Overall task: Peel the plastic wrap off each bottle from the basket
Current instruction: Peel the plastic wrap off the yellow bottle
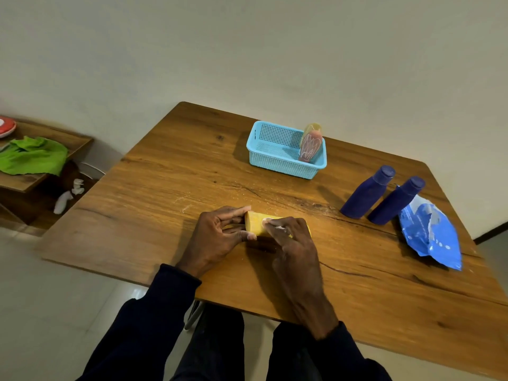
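A yellow bottle (254, 222) lies on its side on the wooden table (165, 188), just in front of me. My left hand (217, 237) grips its left end between thumb and fingers. My right hand (288, 240) lies over the bottle's body, fingertips pinching at its surface where thin clear wrap shows. Most of the bottle is hidden under my right hand. A light blue basket (275, 145) stands at the back of the table. In it leans a pink bottle (310, 144) covered in clear plastic wrap.
Two dark blue bottles (365, 192) (395, 200) stand together at the right. Beside them lies a torn blue plastic wrapper (431, 235). A low wooden shelf (41, 177) with a green cloth (33, 155) is off the table's left side.
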